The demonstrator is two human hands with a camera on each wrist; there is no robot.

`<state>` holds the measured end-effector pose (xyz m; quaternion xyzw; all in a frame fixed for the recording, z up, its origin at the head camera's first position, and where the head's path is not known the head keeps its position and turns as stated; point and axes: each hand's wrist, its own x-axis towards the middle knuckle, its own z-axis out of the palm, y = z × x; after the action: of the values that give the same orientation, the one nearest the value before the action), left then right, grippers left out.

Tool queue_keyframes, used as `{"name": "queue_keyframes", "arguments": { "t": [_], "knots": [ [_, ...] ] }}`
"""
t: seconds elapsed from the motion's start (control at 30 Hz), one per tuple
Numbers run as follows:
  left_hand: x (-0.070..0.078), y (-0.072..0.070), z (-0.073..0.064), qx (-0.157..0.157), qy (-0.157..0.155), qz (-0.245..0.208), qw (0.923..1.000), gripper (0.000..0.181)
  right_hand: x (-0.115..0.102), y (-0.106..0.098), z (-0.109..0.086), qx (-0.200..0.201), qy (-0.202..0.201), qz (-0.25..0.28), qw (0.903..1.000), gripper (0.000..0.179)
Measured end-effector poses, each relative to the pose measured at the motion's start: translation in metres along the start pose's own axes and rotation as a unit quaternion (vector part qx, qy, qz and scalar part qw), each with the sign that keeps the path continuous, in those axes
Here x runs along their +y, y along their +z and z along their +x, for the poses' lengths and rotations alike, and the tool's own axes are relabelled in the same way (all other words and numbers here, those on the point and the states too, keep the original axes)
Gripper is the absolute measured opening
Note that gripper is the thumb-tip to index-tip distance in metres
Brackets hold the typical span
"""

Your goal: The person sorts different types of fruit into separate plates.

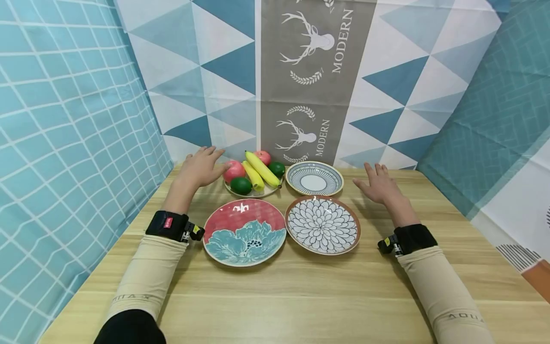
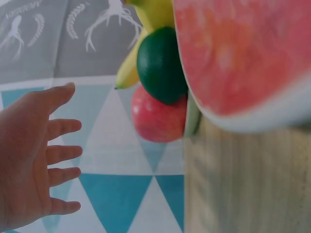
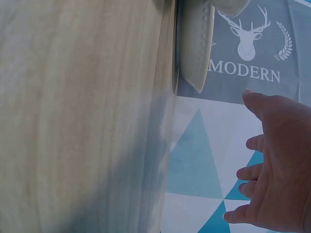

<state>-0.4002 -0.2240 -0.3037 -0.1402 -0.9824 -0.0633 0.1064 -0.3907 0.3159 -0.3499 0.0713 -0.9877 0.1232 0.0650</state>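
Note:
My left hand hovers at the left of a plate of fruit, its fingers spread and nothing held; the left wrist view shows the same. That fruit plate carries two bananas, two reddish apples and two dark green fruits. My right hand, fingers extended and holding nothing, is to the right of a small blue-lined plate. Nearer to me lie a red plate with a turquoise flower and a brown-rimmed plate with a black-and-white petal pattern, side by side.
The plates stand on a light wooden table. A patterned cloth with deer heads and triangles hangs behind it. Blue checked cloth closes the left side, and a teal cloth hangs on the right.

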Motion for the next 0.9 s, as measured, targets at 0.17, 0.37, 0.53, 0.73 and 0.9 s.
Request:
{"name": "queue_keyframes", "arguments": {
  "t": [0.17, 0.37, 0.53, 0.73, 0.9],
  "knots": [
    [0.011, -0.007, -0.003, 0.006, 0.012, 0.007, 0.9999, 0.076, 0.001, 0.0, 0.001, 0.001, 0.001, 0.003, 1.0, 0.086],
    [0.025, -0.017, -0.008, 0.015, 0.026, 0.012, 0.9995, 0.074, 0.001, -0.001, 0.001, 0.005, 0.0, 0.004, 1.0, 0.086],
    [0.04, -0.03, -0.017, 0.033, 0.042, 0.012, 0.9985, 0.079, 0.0, -0.001, 0.003, 0.004, -0.003, 0.002, 1.0, 0.087],
    [0.065, -0.048, -0.028, 0.087, 0.082, 0.011, 0.9928, 0.08, 0.0, -0.001, 0.004, 0.007, -0.004, 0.001, 1.0, 0.086],
    [0.084, -0.064, -0.039, 0.127, 0.119, 0.011, 0.9847, 0.074, 0.001, -0.004, 0.002, 0.003, -0.004, 0.007, 1.0, 0.087]
  ]
}}
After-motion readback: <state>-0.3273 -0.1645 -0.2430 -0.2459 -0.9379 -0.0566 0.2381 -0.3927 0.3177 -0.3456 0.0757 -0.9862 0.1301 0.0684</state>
